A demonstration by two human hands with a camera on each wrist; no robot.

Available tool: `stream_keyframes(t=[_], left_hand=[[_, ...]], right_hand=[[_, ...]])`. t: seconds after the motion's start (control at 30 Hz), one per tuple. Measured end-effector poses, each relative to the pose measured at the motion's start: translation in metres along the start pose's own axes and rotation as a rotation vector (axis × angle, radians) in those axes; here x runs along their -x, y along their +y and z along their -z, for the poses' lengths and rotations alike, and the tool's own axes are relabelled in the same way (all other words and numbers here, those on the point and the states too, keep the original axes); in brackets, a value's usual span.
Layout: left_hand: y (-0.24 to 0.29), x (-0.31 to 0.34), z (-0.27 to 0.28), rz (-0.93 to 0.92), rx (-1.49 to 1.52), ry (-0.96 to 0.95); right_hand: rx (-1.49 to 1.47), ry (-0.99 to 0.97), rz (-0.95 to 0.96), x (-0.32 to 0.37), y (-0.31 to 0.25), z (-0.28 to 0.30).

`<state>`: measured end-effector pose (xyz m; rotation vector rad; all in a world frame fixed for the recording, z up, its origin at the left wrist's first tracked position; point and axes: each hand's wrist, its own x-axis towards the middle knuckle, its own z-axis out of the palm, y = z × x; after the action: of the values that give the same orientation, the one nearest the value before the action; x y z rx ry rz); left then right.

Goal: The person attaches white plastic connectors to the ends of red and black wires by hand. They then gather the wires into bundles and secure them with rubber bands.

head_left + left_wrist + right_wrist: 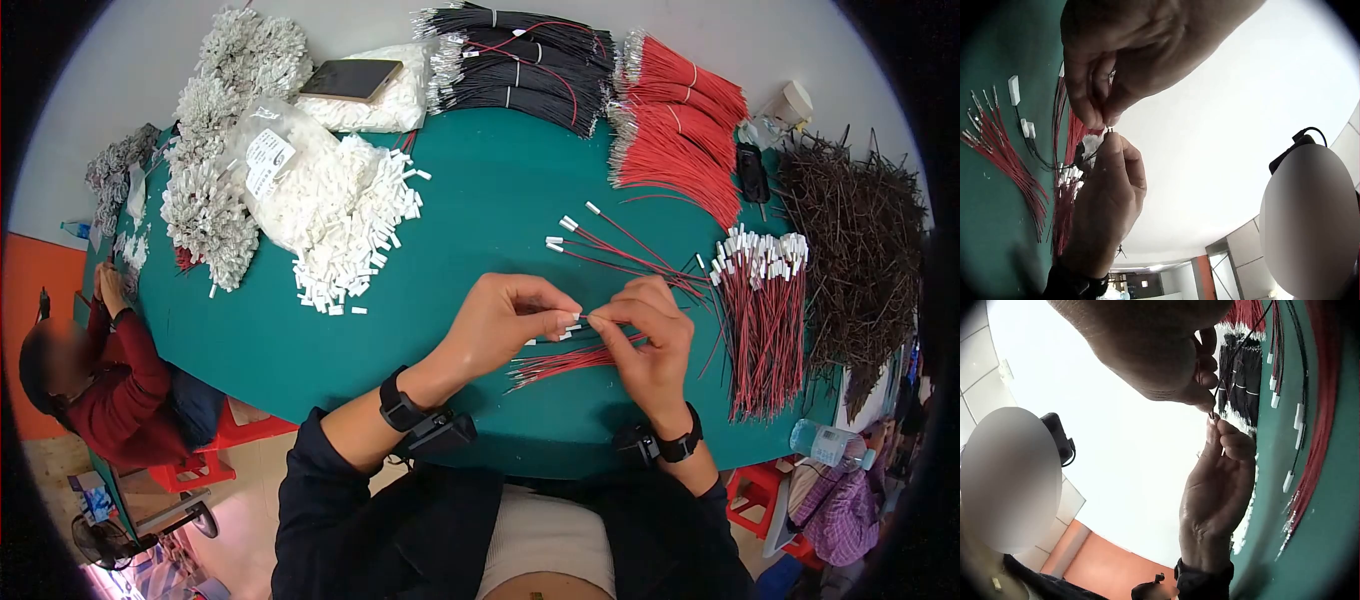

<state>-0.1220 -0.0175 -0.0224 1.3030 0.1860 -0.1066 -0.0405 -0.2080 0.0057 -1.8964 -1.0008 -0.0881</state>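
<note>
Over the near part of the green table, both hands meet fingertip to fingertip. My left hand [495, 325] pinches a small white connector housing [574, 318] between thumb and index finger. Thumb and fingers of my right hand [655, 345] pinch thin wires [1215, 400] right at the housing's end. Most of the housing is hidden by the fingertips. Just below the hands lies a bundle of red wires [570, 365] with bare metal terminals. Beyond them are several wires with white housings [570, 224] on their ends.
Loose white housings [345, 240] spill from a plastic bag [265, 165] at left. Black wire bundles [525, 75] and red wire bundles [680, 130] lie at the back. Housed wires [765, 330] and a dark brown pile [860, 250] are at right. Another person [120, 390] sits at far left.
</note>
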Motion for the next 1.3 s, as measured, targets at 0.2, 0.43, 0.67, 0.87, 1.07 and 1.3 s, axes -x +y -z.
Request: stream_keyframes(t=[0.2, 0.43, 0.67, 0.87, 1.07, 1.3], left_hand=[[-0.003, 0.0, 0.0, -0.001, 0.023, -0.015], [-0.003, -0.012, 0.019, -0.028, -0.098, 0.108], [0.002, -0.01, 0.016, -0.59, -1.041, 0.419], [-0.011, -0.005, 0.012, -0.447, -0.984, -0.022], [-0.02, -0.007, 0.001, -0.49, -0.95, -0.005], [-0.024, -0.01, 0.003, -0.496, -0.946, 0.008]], right_hand=[[0.008, -0.011, 0.016, -0.001, -0.001, 0.0], [0.126, -0.047, -0.037, -0.005, 0.016, 0.003], [0.274, -0.136, 0.164, -0.001, 0.023, 0.013], [0.375, -0.402, 0.126, 0.006, 0.027, 0.004], [0.352, -0.449, 0.143, 0.004, 0.026, -0.003], [0.291, -0.376, 0.121, 0.002, 0.018, 0.0]])
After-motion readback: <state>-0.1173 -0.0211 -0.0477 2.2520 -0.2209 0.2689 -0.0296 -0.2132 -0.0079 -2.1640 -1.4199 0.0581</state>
